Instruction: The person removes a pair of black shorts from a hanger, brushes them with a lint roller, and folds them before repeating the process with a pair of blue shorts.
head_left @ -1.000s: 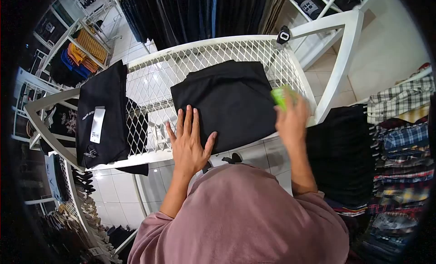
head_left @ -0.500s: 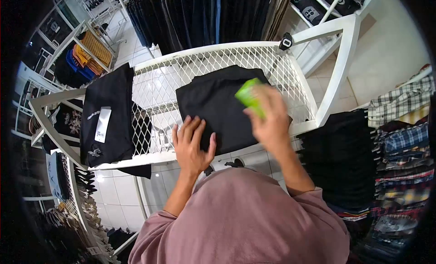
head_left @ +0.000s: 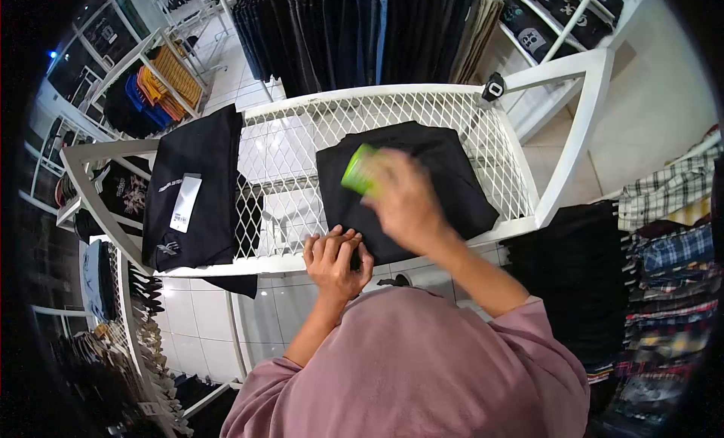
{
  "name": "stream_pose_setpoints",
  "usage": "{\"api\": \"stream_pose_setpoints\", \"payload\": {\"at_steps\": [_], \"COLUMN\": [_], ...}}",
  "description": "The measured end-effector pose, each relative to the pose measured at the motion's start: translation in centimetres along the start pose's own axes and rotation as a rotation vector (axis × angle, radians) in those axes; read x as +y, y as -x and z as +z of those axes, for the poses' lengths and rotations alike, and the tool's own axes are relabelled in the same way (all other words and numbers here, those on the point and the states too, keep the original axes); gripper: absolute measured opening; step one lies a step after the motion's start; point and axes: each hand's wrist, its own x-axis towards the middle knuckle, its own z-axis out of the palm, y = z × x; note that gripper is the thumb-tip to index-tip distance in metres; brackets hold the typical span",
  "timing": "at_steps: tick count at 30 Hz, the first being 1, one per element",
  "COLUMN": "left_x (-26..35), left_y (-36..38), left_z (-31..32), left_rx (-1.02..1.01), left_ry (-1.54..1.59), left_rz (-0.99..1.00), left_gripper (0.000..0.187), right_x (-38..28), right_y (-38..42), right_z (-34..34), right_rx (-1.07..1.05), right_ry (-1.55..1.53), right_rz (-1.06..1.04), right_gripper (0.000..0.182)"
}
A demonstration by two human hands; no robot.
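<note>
A folded black garment [head_left: 445, 174] lies on the white mesh rack [head_left: 286, 155]. Over its left part, my right hand [head_left: 403, 200] is wrapped round a bright green object [head_left: 357, 169], blurred by motion. My left hand [head_left: 337, 261] rests at the garment's front left edge with its fingers bent and drawn together; whether cloth is pinched in them is hard to see. At the rack's left end lies another black garment [head_left: 196, 204], with a white tag [head_left: 185, 203] on it.
A dark watch [head_left: 493, 87] is strapped to the rack's back right corner. Dark trousers [head_left: 339, 38] hang behind the rack. Plaid shirts [head_left: 671, 246] and black clothes [head_left: 566, 280] hang at the right. Another rack with yellow clothes [head_left: 177, 72] stands at the back left.
My right hand has swept left across the black garment with the green object. The fingers of my left hand, spread before, are now bent closer together. The view has shifted slightly.
</note>
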Motion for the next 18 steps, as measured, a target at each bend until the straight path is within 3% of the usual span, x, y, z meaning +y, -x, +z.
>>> {"api": "stream_pose_setpoints", "payload": {"at_steps": [1, 3, 5, 7, 8, 10, 13, 15, 18], "left_x": [0.0, 0.1, 0.1, 0.2, 0.2, 0.2, 0.3, 0.3, 0.3], "left_y": [0.0, -0.2, 0.0, 0.0, -0.2, -0.5, -0.3, -0.3, -0.2], "left_z": [0.1, 0.1, 0.0, 0.0, 0.1, 0.3, -0.1, -0.1, -0.1], "left_rx": [-0.009, -0.023, -0.035, -0.034, -0.024, -0.023, -0.063, -0.071, -0.07], "left_ry": [-0.013, 0.021, 0.0, -0.007, -0.014, 0.001, -0.002, -0.019, -0.031], "left_rz": [-0.003, -0.013, -0.03, -0.027, -0.019, -0.023, -0.028, -0.035, -0.035], "left_gripper": [0.015, 0.019, 0.019, 0.019, 0.019, 0.019, 0.019, 0.019, 0.019], "right_x": [-0.6, 0.8, 6.1, 10.2, 10.2, 7.0, -0.9, -1.6, 4.8], "right_y": [2.1, 2.9, 1.5, 1.6, 2.2, 2.6, 5.5, 8.1, 7.8], "right_z": [1.3, 0.2, -2.3, -4.1, -4.3, -5.7, -3.8, -2.5, -5.7], "right_rx": [-0.091, -0.183, -0.062, 0.185, 0.187, 0.212, -0.013, -0.169, 0.034], "right_ry": [-0.108, -0.091, 0.206, 0.526, 0.531, 0.324, 0.009, -0.037, 0.341], "right_rz": [-0.103, -0.081, 0.257, 0.467, 0.468, 0.376, 0.067, -0.012, 0.374], "right_gripper": [0.05, 0.047, 0.052, 0.055, 0.055, 0.06, 0.056, 0.053, 0.052]}}
